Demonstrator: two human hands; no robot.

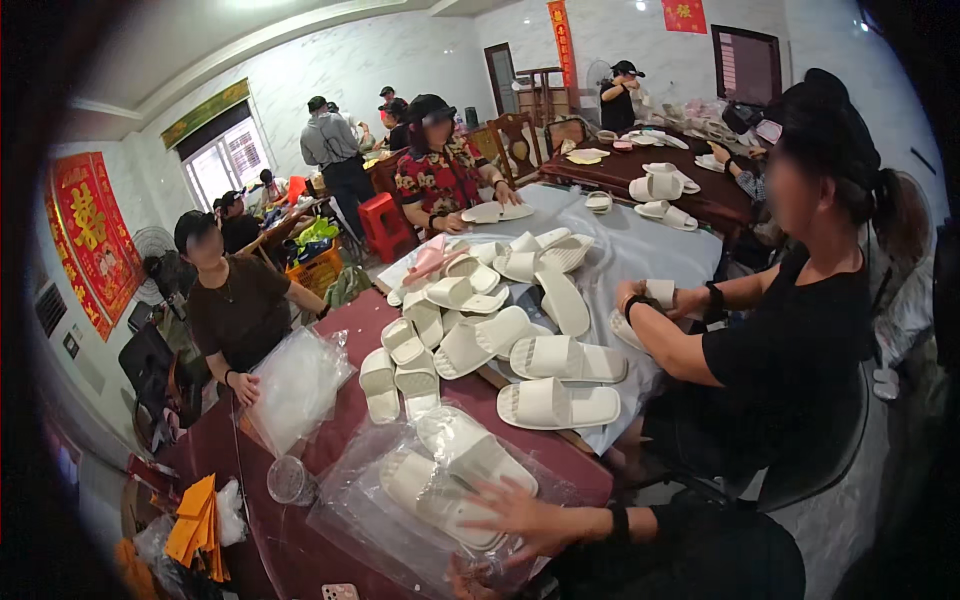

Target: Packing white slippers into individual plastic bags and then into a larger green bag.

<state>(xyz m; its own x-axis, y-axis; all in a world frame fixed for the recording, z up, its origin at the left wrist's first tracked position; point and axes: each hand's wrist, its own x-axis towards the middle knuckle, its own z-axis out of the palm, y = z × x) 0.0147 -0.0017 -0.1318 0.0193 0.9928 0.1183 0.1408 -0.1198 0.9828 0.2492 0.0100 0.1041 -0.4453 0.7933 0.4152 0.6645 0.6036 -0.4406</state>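
A pair of cream slippers (455, 490) lies inside a clear plastic bag (362, 520) on the dark red table, near the front edge. My right hand (520, 515), a black band at its wrist, rests over the slippers with its fingers stretched apart. Low in the picture, beside the bag's near edge, my left hand (472, 580) is dim and partly cut off, so its fingers cannot be made out. Just beyond the bag, a heap of loose cream slippers (485, 335) covers the table, with a pink slipper (435, 258) at its far side.
To the left lie a stack of clear bags (300, 390), under a person's hand, and a clear plastic cup (290, 482). Orange cards (195, 525) sit at the lower left. A person in black (780, 340) sits close on the right, handling a slipper. Others work farther back.
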